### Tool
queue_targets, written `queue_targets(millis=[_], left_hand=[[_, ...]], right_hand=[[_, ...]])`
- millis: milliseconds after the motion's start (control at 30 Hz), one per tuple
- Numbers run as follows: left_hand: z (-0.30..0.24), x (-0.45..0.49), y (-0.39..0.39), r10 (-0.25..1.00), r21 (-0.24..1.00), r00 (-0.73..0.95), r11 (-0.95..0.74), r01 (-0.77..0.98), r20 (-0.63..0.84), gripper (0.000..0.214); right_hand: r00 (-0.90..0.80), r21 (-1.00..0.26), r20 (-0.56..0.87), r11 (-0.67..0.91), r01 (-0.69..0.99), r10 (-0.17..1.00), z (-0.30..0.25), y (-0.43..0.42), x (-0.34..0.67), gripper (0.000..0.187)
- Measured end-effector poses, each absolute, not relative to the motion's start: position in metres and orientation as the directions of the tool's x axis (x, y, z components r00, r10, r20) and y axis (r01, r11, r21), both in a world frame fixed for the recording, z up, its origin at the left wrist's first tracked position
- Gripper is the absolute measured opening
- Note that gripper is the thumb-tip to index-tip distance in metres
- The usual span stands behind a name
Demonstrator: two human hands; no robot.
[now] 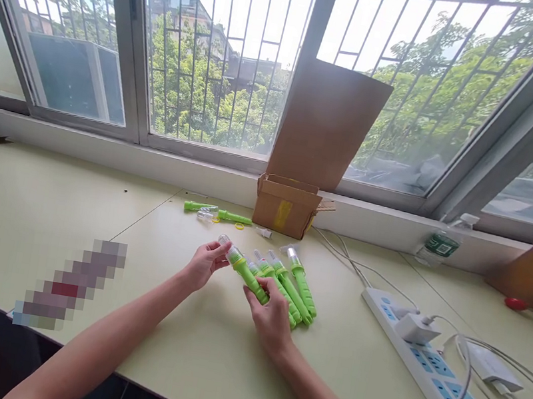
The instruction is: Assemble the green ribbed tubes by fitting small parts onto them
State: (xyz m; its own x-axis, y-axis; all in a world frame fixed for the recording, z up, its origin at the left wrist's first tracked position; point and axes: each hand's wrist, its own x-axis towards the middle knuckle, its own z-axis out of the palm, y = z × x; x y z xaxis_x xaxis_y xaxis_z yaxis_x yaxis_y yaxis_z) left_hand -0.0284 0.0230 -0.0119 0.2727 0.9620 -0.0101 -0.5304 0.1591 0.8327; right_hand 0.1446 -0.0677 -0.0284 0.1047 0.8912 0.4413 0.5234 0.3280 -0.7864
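L hand (205, 265) w/ grip pinched on clear plastic tip (225, 241), R hand (273, 315) w/ grip closed round body of same lime-green plastic stick (240, 265), over pale-yellow tabletop (342, 387), nr similar green sticks (304, 288).

The left forearm (124, 332) is bare, slim and smooth in outline, broadest where it crosses the near edge of the desk (69, 195) and tapering evenly to a narrow, bare wrist (182, 282). The right forearm (317, 390) is bare too, of the same slender build, cut off by the view's lower border. The left hand (204, 268) and right hand (274, 319) are both bare, with slim fingers; their nails are too small to make out.
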Motion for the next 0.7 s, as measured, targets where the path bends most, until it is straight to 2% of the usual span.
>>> queue_targets(millis=[233, 433, 567, 700], left_hand=[[-0.0096, -0.0301, 0.0216, 0.962, 0.845, 0.273, 0.136, -0.518, 0.013, 0.033], [-0.0086, -0.0301, 0.0207, 0.969, 0.845, 0.247, 0.119, -0.521, 0.016, 0.035], [-0.0078, -0.0303, 0.0201, 0.971, 0.848, 0.239, 0.112, -0.519, 0.018, 0.034], [-0.0075, -0.0306, 0.0207, 0.971, 0.845, 0.238, 0.106, -0.525, 0.027, 0.033]], right_hand=[[0.099, -0.855, 0.382, 0.311, 0.416, 0.919, -0.023, -0.0711, 0.141, 0.021], [0.091, -0.931, 0.27, 0.236, 0.277, 0.959, -0.027, -0.0654, 0.1424, 0.026], [0.057, -0.992, 0.091, 0.085, 0.094, 0.994, -0.0314, -0.0622, 0.1417, 0.032], [-0.03, -0.992, -0.073, -0.076, -0.101, 0.997, -0.0286, -0.0626, 0.1405, 0.039]])
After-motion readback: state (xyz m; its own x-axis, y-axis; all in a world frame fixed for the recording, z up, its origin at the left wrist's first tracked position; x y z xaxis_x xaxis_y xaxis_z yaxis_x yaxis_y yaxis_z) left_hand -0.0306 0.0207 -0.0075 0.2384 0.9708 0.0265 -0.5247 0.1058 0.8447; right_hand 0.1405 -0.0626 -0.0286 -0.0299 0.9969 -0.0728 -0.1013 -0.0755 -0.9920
